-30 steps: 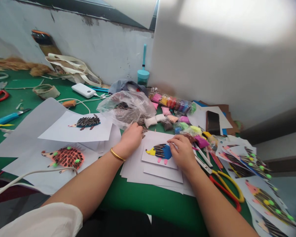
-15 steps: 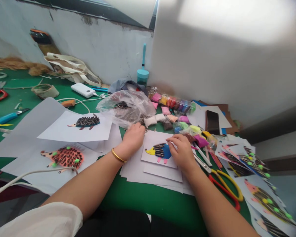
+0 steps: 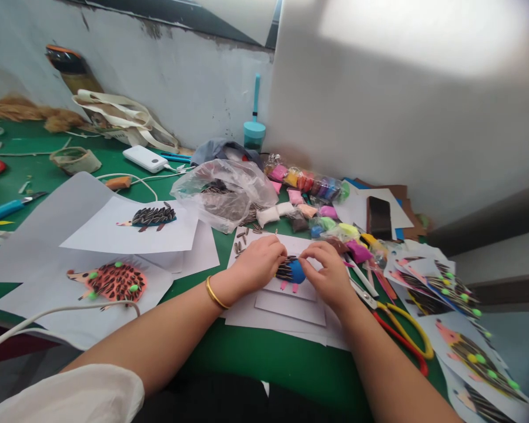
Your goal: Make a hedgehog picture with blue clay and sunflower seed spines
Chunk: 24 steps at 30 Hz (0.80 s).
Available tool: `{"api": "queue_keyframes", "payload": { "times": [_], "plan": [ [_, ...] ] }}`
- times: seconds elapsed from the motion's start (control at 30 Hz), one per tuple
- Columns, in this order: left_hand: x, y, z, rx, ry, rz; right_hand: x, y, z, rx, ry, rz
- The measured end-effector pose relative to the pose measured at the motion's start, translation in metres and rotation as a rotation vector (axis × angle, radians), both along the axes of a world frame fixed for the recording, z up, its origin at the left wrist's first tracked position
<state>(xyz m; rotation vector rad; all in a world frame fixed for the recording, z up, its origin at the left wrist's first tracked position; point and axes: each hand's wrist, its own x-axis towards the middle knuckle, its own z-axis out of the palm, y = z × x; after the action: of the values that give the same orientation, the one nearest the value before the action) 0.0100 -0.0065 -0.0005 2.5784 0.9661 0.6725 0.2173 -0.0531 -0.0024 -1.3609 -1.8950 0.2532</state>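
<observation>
- Hedgehog figure with a blue body, dark striped seeds and pink feet (image 3: 297,272) lies flat on a small white card (image 3: 306,292), between the two hands; the part toward the left is hidden behind the fingers.
- Left hand (image 3: 261,263), a smooth gold-coloured bangle (image 3: 216,292) at its wrist, reaches over the seeded part of the figure. Its fingertips are bunched close together — whether they pinch anything, I cannot tell.
- Right hand (image 3: 328,271) is at the other end of the figure, fingers curved, thumb and forefinger near each other by the blue edge; whether they meet or grip anything, I cannot tell.
- Loose, dark striped seeds (image 3: 241,239) are scattered on white paper just beyond the left hand.
- Crumpled clear plastic bag (image 3: 229,194), with more dark seeds inside, sits farther back on the green tabletop (image 3: 264,358).
- Small, soft packets in pink, white, green and other colours (image 3: 328,212) are spread beyond the right hand.
- Large scissors with one yellow and one red handle loop (image 3: 408,335) lie beside the right forearm — near a pile of finished-looking seeded hedgehog pictures on white paper (image 3: 476,352).
</observation>
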Motion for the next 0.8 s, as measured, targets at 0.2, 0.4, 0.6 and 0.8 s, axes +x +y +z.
{"api": "queue_keyframes", "payload": {
  "times": [0.2, 0.4, 0.6, 0.8],
  "plan": [
    [-0.005, 0.008, -0.010, 0.002, 0.039, 0.097, 0.010, 0.006, -0.012, -0.062, -0.073, -0.074],
    [-0.007, 0.011, -0.016, -0.018, 0.084, 0.122, 0.005, 0.007, -0.017, -0.079, -0.125, -0.092],
    [-0.007, 0.012, -0.017, -0.018, 0.100, 0.123, 0.004, 0.006, -0.017, -0.095, -0.159, -0.092],
    [-0.006, 0.012, -0.016, -0.031, 0.099, 0.119, 0.002, 0.007, -0.017, -0.104, -0.197, -0.072]
  ]
}}
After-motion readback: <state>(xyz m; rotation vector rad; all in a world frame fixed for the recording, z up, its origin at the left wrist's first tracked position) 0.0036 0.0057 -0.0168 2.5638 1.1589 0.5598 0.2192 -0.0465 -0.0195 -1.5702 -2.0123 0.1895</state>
